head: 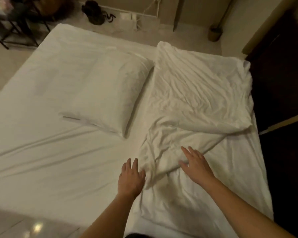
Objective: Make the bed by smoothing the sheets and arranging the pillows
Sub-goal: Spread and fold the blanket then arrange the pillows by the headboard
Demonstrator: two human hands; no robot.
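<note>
A white bed (41,152) fills most of the head view, its fitted sheet fairly flat on the left. One plump white pillow (108,93) lies near the middle. To its right lies a crumpled white cover or flattened pillow (201,93), with a wrinkled fold (162,152) trailing toward me. My left hand (131,177) lies flat with straight fingers at the fold's left edge. With fingers spread, my right hand (196,164) presses on the fold's right side. Neither hand holds anything.
A dark wooden piece of furniture (282,83) stands along the bed's right side. Beyond the bed, on the pale floor, lie dark shoes (95,12) and a cable (144,11). A black metal frame (15,31) stands at the far left. Tiled floor (24,225) shows near me.
</note>
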